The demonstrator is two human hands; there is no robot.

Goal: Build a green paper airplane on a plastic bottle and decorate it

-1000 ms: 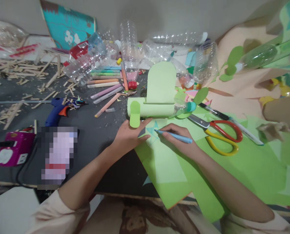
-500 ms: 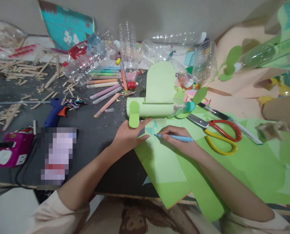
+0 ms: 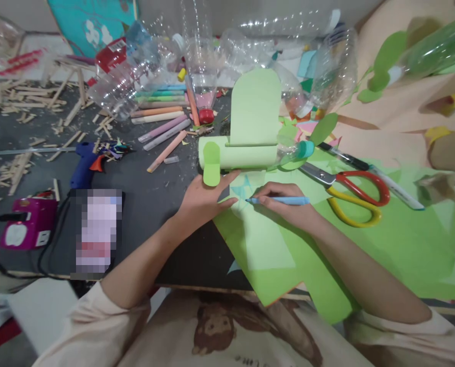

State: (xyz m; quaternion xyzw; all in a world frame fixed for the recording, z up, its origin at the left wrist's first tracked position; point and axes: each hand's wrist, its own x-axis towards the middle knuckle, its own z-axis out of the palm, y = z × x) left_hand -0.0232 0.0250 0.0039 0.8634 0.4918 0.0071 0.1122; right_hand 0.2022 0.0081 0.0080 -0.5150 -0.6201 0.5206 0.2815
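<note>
**Star on green sheet, marking under way**

Since the last frame the pen (image 3: 284, 201) has swung flatter. The right hand (image 3: 291, 210) is clamped on it, tip at the blue star (image 3: 241, 189) on the green paper (image 3: 266, 250). The left hand (image 3: 204, 201) lies flat with fingers apart, pinning the sheet. The star looks largely drawn and the sheet is uncut.

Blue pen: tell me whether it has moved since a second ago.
Yes. Judged against the scissors, the blue pen has slid its tip slightly toward the person.
</note>
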